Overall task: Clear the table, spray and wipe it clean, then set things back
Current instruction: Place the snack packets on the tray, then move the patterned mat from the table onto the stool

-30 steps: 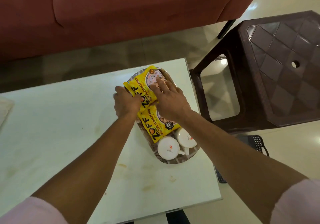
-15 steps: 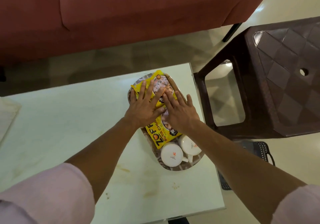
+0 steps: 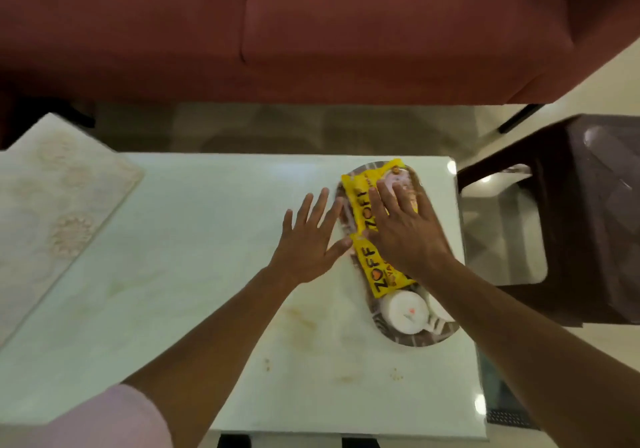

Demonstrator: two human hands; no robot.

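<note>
With both hands spread flat and gripping nothing, the right hand (image 3: 403, 236) on the yellow packets (image 3: 372, 239) in the tray (image 3: 412, 338) and the left hand (image 3: 310, 239) beside it, we judge the stained worktop (image 3: 194, 274) uncleared, spraying and wiping pending.

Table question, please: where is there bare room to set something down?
The table is bare between the patterned mat and the left hand, and along the near edge. The right end is crowded by the tray, packets and cups.
</note>
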